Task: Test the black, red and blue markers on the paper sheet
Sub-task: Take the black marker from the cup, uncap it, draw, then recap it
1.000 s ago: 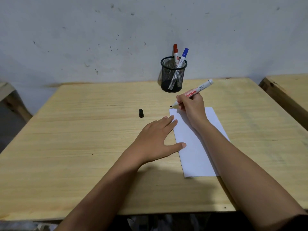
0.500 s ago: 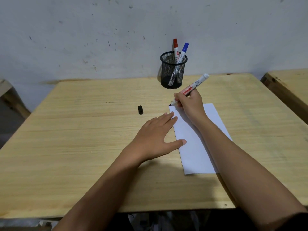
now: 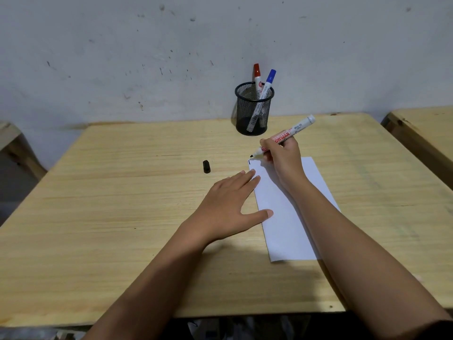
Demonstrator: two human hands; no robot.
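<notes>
My right hand grips the uncapped black marker, its tip at the far left corner of the white paper sheet. A short black stroke shows at that corner. My left hand lies flat, fingers spread, pressing the sheet's left edge. The marker's black cap lies on the table to the left of the sheet. The red marker and the blue marker stand capped in the black mesh pen cup behind the sheet.
The wooden table stands against a scuffed grey wall. A second wooden table sits at the right. Part of another piece of furniture shows at the far left.
The marker tip came down onto the sheet's far left corner and left a short black stroke. My left hand stayed flat on the paper's edge.
</notes>
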